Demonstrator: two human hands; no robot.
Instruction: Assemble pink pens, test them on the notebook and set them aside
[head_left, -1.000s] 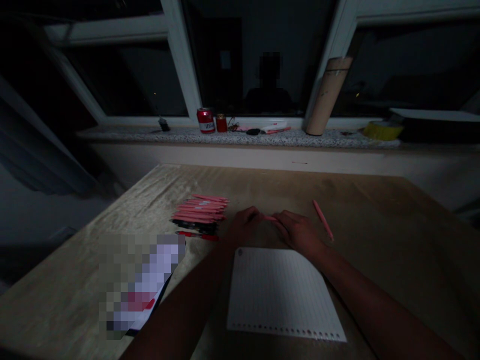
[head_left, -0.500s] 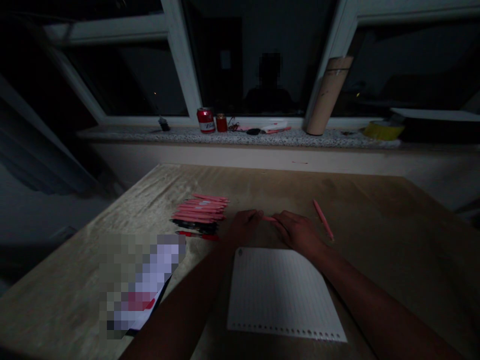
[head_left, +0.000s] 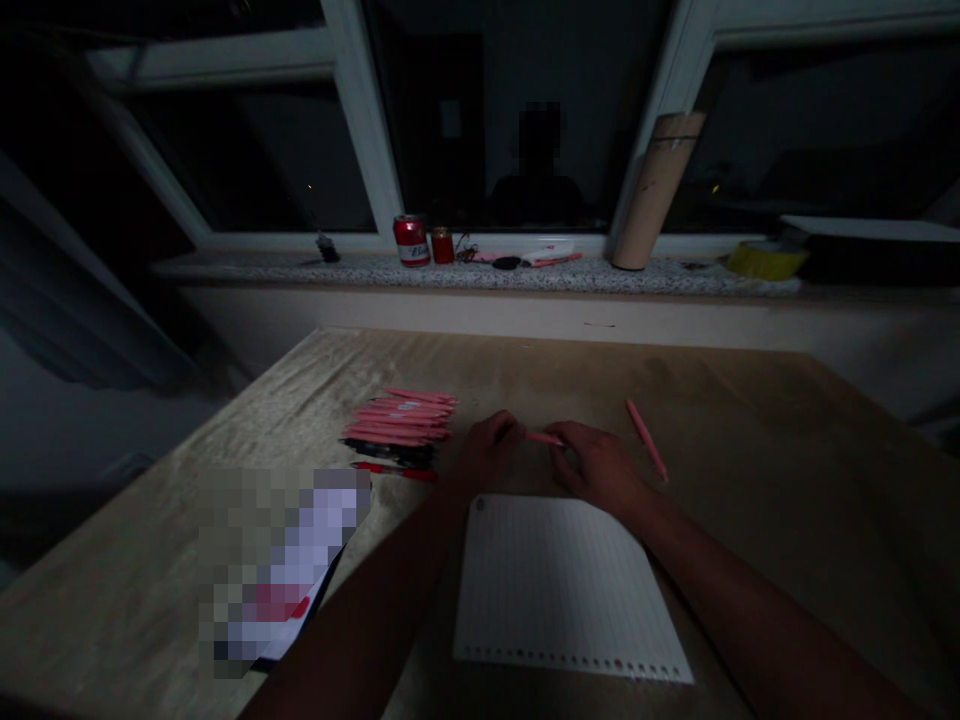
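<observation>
Between my hands a pink pen point(head_left: 541, 438) lies level above the far edge of the notepad. My left hand point(head_left: 489, 446) pinches its left end, and my right hand point(head_left: 592, 458) has its fingers closed on the right end. Below them is a lined spiral notepad point(head_left: 566, 590), its holes toward me. A second pink pen point(head_left: 646, 438) rests slantwise on the table, right of my right hand. Left of my left hand lies a stack of pink pens point(head_left: 405, 415), with several black pens point(head_left: 390, 453) and a red pen point(head_left: 394, 471) on its near side.
A phone with a blurred screen point(head_left: 307, 560) lies at the left beside my forearm. Beyond the cloth-covered table point(head_left: 720, 400), the windowsill point(head_left: 360, 268) holds a red can point(head_left: 412, 241), a small red jar point(head_left: 442, 246), a tall tan cylinder point(head_left: 658, 190) and yellow tape point(head_left: 766, 262).
My right hand's fingers have shifted slightly along the pen to the right, baring more of it. The left hand has changed its finger pose a little; everything else stays put.
</observation>
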